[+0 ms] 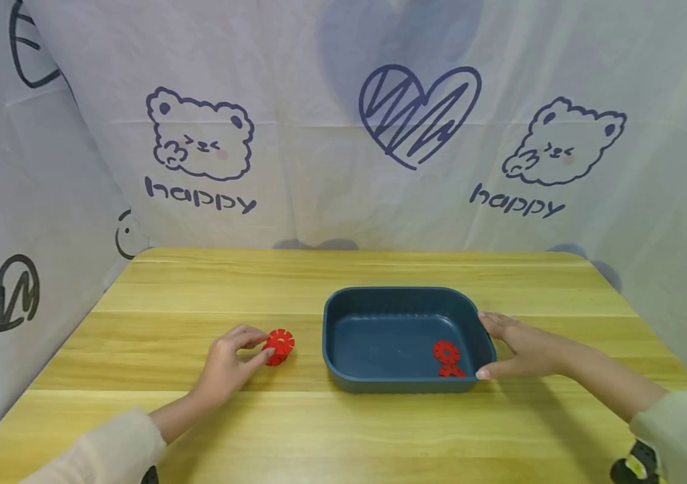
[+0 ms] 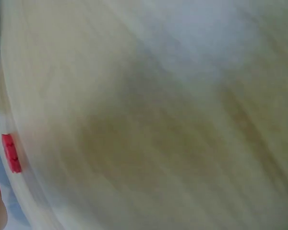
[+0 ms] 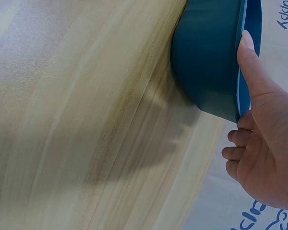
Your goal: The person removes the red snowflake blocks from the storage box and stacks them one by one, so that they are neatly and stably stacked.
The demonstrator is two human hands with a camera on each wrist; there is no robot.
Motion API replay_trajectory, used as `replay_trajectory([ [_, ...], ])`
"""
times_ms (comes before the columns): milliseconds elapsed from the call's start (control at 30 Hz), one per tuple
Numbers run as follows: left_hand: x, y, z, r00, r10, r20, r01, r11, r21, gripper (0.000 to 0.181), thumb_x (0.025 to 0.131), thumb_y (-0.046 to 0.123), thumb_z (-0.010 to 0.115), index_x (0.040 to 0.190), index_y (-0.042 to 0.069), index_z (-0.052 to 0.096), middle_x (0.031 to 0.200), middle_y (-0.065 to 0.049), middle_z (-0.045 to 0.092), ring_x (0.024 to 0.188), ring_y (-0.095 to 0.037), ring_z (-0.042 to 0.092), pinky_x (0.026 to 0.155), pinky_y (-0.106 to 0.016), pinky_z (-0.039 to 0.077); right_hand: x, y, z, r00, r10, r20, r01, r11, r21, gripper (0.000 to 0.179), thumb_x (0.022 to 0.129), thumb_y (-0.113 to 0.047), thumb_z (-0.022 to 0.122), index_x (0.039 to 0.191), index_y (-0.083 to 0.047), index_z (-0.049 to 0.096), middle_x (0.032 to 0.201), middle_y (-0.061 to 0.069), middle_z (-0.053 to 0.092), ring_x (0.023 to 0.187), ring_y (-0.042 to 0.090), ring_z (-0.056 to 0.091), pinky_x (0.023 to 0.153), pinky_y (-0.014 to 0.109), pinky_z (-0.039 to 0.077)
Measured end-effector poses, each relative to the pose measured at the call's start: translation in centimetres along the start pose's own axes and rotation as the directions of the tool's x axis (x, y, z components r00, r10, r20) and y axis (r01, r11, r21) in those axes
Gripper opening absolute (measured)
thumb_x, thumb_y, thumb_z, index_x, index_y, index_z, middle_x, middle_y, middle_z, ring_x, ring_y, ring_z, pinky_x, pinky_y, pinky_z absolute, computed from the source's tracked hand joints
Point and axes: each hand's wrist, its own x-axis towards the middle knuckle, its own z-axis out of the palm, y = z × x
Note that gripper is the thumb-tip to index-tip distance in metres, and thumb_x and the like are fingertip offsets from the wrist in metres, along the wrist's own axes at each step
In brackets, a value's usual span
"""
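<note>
Red slotted discs (image 1: 284, 347) lie on the table at the blue tray's (image 1: 380, 336) nine o'clock, one overlapping another. Just left of them is the left grip (image 1: 231, 359); from my distant station I read it as pinching the upper disc at its edge, probably because so thin a piece offers little else. Two more discs (image 1: 442, 352) sit inside the tray towards five o'clock. At three o'clock the right grip (image 1: 519, 346) clasps the tray's end, thumb on the rim, I think to steady it. Pale wood grain marks the table (image 1: 138, 289); white cloth (image 1: 313, 168), printed with bears (image 1: 198, 134) and a heart (image 1: 419, 111), hangs at twelve.
</note>
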Motion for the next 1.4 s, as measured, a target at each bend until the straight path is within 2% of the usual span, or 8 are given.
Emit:
replay_trajectory([
  [167, -0.7, -0.4, -0.1, 0.997, -0.080, 0.012, 0.080, 0.997, 0.009, 0.016, 0.070, -0.005, 0.075, 0.085, -0.004, 0.070, 0.085, -0.012, 0.068, 0.073, -0.022, 0.062, 0.064, -0.030, 0.055, 0.0, 0.0, 0.0, 1.000, 0.010, 0.005, -0.010, 1.000, 0.007, 0.107, 0.074, -0.058, 0.067, 0.138, 0.017, 0.024, 0.144, 0.037, 0.023, 0.132, 0.055, 0.020, 0.103, 0.065, 0.023],
  [367, -1.3, -0.8, 0.0, 0.981, -0.188, 0.041, 0.189, 0.982, -0.006, 0.016, 0.072, -0.006, 0.073, 0.087, -0.005, 0.069, 0.087, -0.013, 0.067, 0.077, -0.023, 0.064, 0.067, -0.030, 0.056, 0.0, -0.1, 0.1, 1.000, 0.017, 0.009, -0.017, 1.000, 0.013, 0.108, 0.074, -0.058, 0.067, 0.139, 0.017, 0.023, 0.144, 0.037, 0.022, 0.132, 0.055, 0.020, 0.103, 0.066, 0.023],
  [467, -1.5, -1.0, 0.1, 0.975, -0.217, 0.046, 0.217, 0.976, -0.005, 0.015, 0.072, -0.005, 0.073, 0.087, -0.004, 0.069, 0.088, -0.013, 0.067, 0.077, -0.023, 0.064, 0.066, -0.027, 0.056, 0.0, 0.0, 0.1, 1.000, 0.017, 0.012, -0.017, 1.000, 0.014, 0.108, 0.074, -0.058, 0.066, 0.139, 0.016, 0.023, 0.145, 0.036, 0.021, 0.132, 0.055, 0.019, 0.103, 0.066, 0.023],
  [733, -1.9, -1.3, 0.4, 0.977, -0.214, 0.021, 0.214, 0.976, 0.031, 0.014, 0.072, -0.002, 0.075, 0.086, -0.003, 0.070, 0.085, -0.010, 0.067, 0.072, -0.019, 0.064, 0.063, -0.023, 0.055, 0.0, 0.1, 0.2, 1.000, 0.008, 0.008, -0.008, 1.000, 0.011, 0.107, 0.075, -0.058, 0.066, 0.139, 0.016, 0.023, 0.145, 0.036, 0.022, 0.132, 0.055, 0.021, 0.102, 0.066, 0.024],
  [1400, -1.8, -1.4, 0.6, 0.975, -0.219, 0.038, 0.216, 0.974, 0.065, 0.014, 0.070, -0.001, 0.077, 0.083, -0.002, 0.070, 0.081, -0.009, 0.067, 0.072, -0.018, 0.064, 0.062, -0.021, 0.054, -0.1, 0.2, 0.2, 1.000, 0.002, -0.008, -0.002, 1.000, 0.018, 0.104, 0.076, -0.054, 0.068, 0.138, 0.017, 0.025, 0.144, 0.037, 0.023, 0.132, 0.054, 0.022, 0.103, 0.065, 0.024],
])
